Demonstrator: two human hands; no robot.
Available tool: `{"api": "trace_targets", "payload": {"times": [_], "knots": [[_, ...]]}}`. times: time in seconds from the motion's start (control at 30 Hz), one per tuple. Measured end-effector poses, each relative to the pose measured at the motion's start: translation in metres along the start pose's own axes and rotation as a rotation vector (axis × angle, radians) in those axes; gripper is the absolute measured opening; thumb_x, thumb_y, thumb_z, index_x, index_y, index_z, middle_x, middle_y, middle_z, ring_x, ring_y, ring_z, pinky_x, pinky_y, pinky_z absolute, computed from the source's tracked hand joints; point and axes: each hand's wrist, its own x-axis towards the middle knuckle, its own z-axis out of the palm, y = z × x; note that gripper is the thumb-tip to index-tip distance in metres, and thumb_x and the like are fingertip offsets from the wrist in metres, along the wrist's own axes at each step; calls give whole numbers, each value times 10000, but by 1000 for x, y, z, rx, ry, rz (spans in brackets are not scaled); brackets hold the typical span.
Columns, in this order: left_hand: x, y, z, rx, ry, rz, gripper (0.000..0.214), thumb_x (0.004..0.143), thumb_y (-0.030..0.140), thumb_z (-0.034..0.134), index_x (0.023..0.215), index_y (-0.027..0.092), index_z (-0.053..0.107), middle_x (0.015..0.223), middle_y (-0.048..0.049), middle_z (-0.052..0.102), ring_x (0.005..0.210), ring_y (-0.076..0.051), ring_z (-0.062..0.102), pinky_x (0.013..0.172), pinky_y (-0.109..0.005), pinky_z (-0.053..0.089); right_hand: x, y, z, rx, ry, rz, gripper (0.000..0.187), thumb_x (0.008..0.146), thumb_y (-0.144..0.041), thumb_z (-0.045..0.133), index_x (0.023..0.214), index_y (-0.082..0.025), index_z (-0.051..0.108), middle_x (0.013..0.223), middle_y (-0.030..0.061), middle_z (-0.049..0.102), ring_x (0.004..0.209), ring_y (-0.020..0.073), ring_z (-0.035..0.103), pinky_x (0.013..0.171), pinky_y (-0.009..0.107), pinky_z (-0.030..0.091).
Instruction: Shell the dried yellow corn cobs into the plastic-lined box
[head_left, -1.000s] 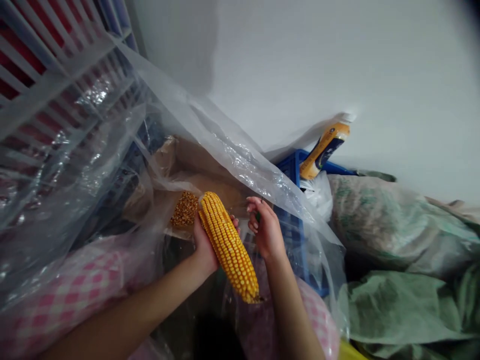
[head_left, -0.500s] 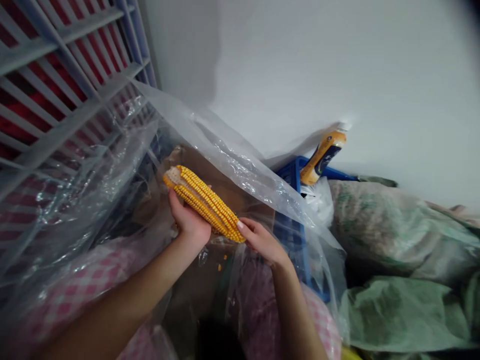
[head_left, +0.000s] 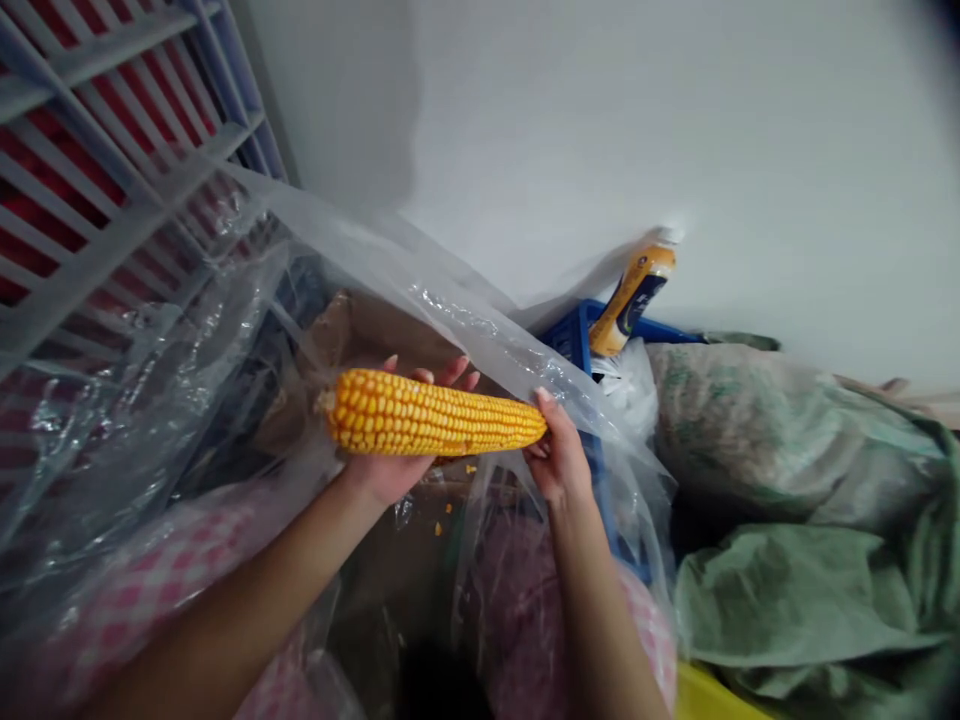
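A corn cob (head_left: 439,412) with dense yellow kernels lies almost level across both hands. My left hand (head_left: 390,478) supports its thick left end from below, the cob resting on the palm and the fingertips showing beyond its far side. At the narrow right end, my right hand (head_left: 561,450) pinches the tip, thumb on top. Clear plastic sheeting (head_left: 442,300) spreads around and below the hands. Beneath the cob, a few loose kernels (head_left: 439,528) lie on a brown surface.
A pale slatted crate (head_left: 142,180) stands at left, red showing through it. To the right are a blue basket (head_left: 581,330) with an orange packet (head_left: 634,300), a stuffed woven sack (head_left: 780,430) and a green cloth sack (head_left: 795,590). A white wall (head_left: 540,130) rises behind.
The corn cob has swung from a slant to nearly level and rolled, so full kernel rows now face up instead of the bare groove. My right hand has moved right and up with the tip.
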Motion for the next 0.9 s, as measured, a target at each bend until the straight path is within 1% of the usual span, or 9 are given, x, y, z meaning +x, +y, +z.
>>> {"api": "trace_targets", "payload": {"times": [0.1, 0.23, 0.33, 0.4, 0.47, 0.57, 0.67, 0.83, 0.9], "knots": [[4, -3, -5, 0, 26, 114, 499, 910, 417, 319, 539, 208, 580, 687, -1, 644, 895, -164, 631, 992, -383, 418, 2, 2, 1, 5, 27, 98, 329, 662, -468, 691, 724, -174, 556, 555, -75, 488, 370, 1, 196, 324, 141, 130], [11, 2, -5, -11, 107, 174, 561, 927, 444, 225, 546, 206, 561, 631, -3, 615, 747, -126, 621, 903, -314, 479, 4, 5, 0, -210, 11, 96, 429, 726, -612, 568, 754, -187, 610, 554, -54, 482, 404, 44, 301, 337, 174, 157], [13, 10, -1, -59, 125, 229, 565, 938, 430, 219, 546, 203, 556, 602, 7, 602, 722, -110, 624, 877, -281, 494, 3, 7, -1, -390, 9, 98, 506, 755, -669, 487, 768, -191, 649, 678, -2, 608, 457, 70, 374, 375, 201, 248], [13, 15, 1, -74, 115, 296, 556, 944, 416, 231, 548, 205, 560, 594, 12, 604, 714, -104, 627, 855, -261, 505, 1, 8, -1, -427, -62, 128, 550, 766, -687, 454, 830, -191, 681, 841, 44, 675, 576, 108, 498, 480, 226, 385], [15, 19, -1, -65, 95, 361, 541, 944, 406, 250, 554, 208, 568, 602, 13, 615, 721, -105, 630, 851, -260, 510, -2, 9, 0, -396, -144, 175, 573, 773, -694, 442, 907, -196, 692, 998, 77, 684, 786, 165, 589, 670, 283, 471], [18, 21, -5, -32, 80, 424, 517, 944, 384, 273, 570, 209, 584, 618, 11, 625, 733, -106, 631, 879, -270, 502, -6, 8, 1, -350, -226, 219, 596, 779, -698, 435, 956, -191, 692, 1080, 99, 673, 971, 203, 598, 859, 344, 453], [19, 20, -6, -18, 95, 429, 523, 948, 379, 260, 576, 215, 589, 625, 10, 623, 751, -109, 628, 896, -274, 489, -7, 6, 1, -329, -296, 223, 600, 778, -695, 449, 966, -179, 692, 1023, 102, 690, 925, 196, 621, 843, 346, 467], [14, 10, 0, 7, 109, 330, 565, 943, 420, 215, 552, 219, 569, 615, 8, 593, 756, -110, 612, 915, -275, 463, -12, 13, 7, -289, -444, 273, 642, 763, -734, 407, 871, -169, 694, 892, 99, 702, 815, 186, 642, 714, 324, 503], [11, 2, 2, 54, 79, 310, 575, 935, 425, 216, 534, 216, 570, 604, -4, 580, 764, -127, 604, 933, -310, 451, -14, 21, 12, -195, -435, 301, 617, 772, -722, 411, 867, -174, 679, 827, 79, 695, 773, 172, 644, 702, 309, 506]]}}
